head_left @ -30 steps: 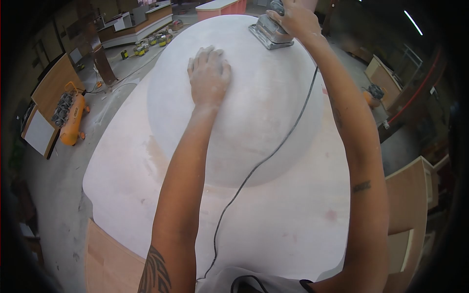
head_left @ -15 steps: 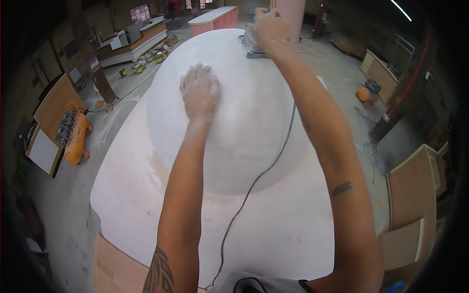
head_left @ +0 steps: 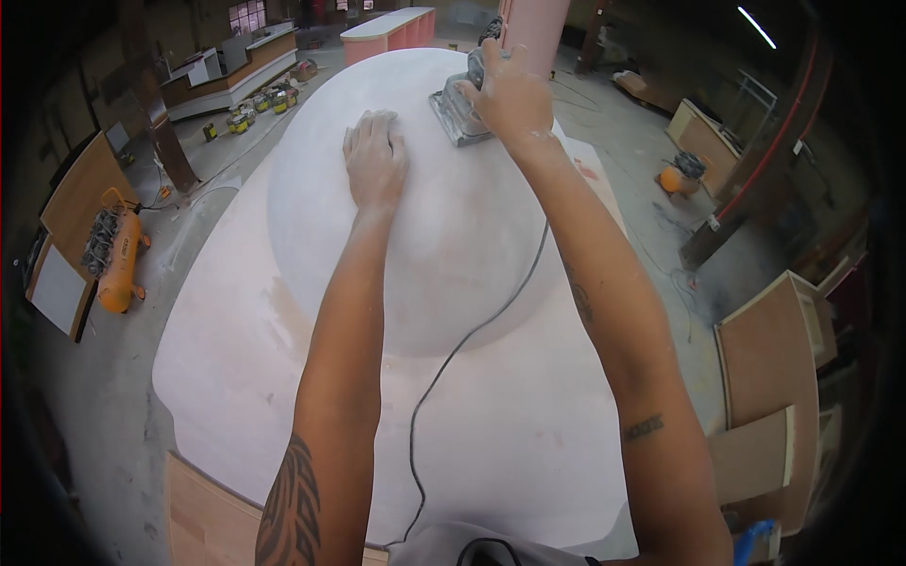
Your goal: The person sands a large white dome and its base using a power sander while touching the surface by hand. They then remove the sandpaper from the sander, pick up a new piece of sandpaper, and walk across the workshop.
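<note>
Your right fingers [head_left: 483, 83] are clenched over the top of the sander [head_left: 454, 115], with the right hand [head_left: 510, 99] covering most of its body, so only the grey housing and the flat pad at its left edge show. The pad sits flush against the dome [head_left: 453, 245], high up on the far side of its crown. Your left fingers [head_left: 363, 132] are released and pressed together, holding nothing. The left hand [head_left: 375, 162] lies palm-down on the dome, just left of the sander and a little nearer to you, close to it but not touching.

Both hands are dusted pale, like the dome's surface. The black cord [head_left: 415, 424] comes out from under your right forearm, drapes down the near slope of the dome and runs across the flat base [head_left: 557, 443] that spreads out below the dome, towards your body.

Down on the floor, well to the left of the dome, lies an orange compressor [head_left: 111, 259]. Beyond the dome's far edge stands a pink column [head_left: 536, 28]. To the right of the dome, wooden panels [head_left: 769, 358] stand on edge.
</note>
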